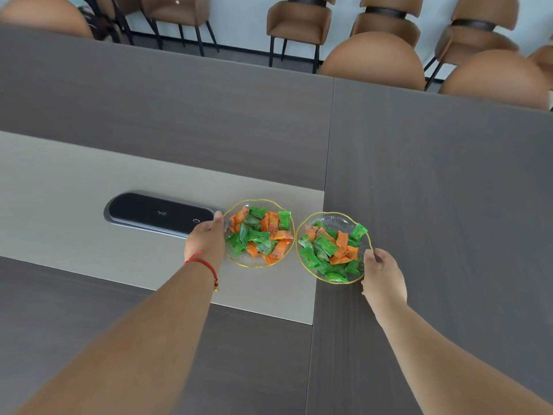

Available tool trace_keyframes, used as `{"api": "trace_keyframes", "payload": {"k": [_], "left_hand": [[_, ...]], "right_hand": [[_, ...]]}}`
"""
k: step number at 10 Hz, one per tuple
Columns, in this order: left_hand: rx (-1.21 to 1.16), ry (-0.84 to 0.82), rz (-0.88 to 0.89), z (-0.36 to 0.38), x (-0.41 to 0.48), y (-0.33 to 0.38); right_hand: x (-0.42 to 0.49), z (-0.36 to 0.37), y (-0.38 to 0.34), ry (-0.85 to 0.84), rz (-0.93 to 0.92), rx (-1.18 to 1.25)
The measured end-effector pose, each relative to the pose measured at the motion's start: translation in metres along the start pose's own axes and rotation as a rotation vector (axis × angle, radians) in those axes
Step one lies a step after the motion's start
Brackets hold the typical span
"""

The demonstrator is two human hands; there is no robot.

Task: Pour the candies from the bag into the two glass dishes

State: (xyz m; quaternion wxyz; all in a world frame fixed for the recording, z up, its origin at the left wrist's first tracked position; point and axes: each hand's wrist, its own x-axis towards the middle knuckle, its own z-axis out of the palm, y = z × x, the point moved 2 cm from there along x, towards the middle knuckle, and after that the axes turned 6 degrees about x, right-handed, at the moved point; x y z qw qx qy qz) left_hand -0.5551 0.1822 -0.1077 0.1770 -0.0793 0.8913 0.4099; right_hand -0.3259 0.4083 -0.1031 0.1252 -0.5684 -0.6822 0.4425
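The left hand (206,235) closes its grip on the left rim of the left clear glass dish with a gold scalloped rim (270,264), thumb toward the far side, the other fingers hidden beneath or behind the glass. The right hand (381,275) pinches the near-right rim of the right matching glass dish (332,217), its thumb lying on the edge. Both dishes sit just beside each other on the desk (434,181), the left on the pale inset panel (59,187), the right across the seam onto the dark wood-grain surface. Each holds a loose heap of green and orange wrapped candies (260,235), so the pouring looks finished and the hands seem to be arranging the dishes.

Sliding or lifting by one rim could tip a dish and spill wrappers piled near its edge; pushed together, the glass rims could knock. The left dish also sits close to the black oval panel set into the desk (161,214).

The bag is nowhere in view. Whether the dishes rest flat or are slightly lifted cannot be told. Brown chairs (299,22) line the far side.
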Motion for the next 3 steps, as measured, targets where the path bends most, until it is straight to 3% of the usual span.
{"api": "trace_keyframes", "payload": {"k": [1,2,3], "left_hand": [[-0.338,0.117,-0.045,-0.013,-0.028,-0.004],[-0.382,0.262,0.157,-0.044,-0.094,-0.027],[-0.421,0.249,0.283,-0.069,-0.174,-0.079]], "right_hand": [[-0.019,-0.014,0.007,-0.038,0.101,0.128],[-0.051,-0.049,-0.005,-0.062,0.044,0.423],[-0.095,-0.116,-0.049,0.028,-0.078,0.775]]}}
